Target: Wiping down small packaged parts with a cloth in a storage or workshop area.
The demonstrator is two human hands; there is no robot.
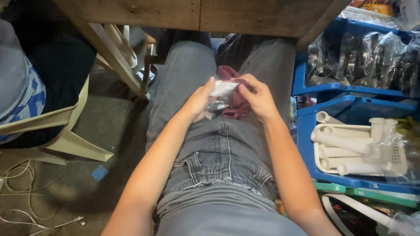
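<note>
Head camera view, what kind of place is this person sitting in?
Probably a small workshop or parts-packing stall: blue crates stacked with white plastic tubes and bagged dark parts, a rough wooden workbench, and both hands holding a small clear bag.

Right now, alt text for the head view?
Seated person's left hand and right hand hold a small clear plastic bag over a maroon cloth on their lap. Blue crates with white plastic tubes stand to the right.
</note>
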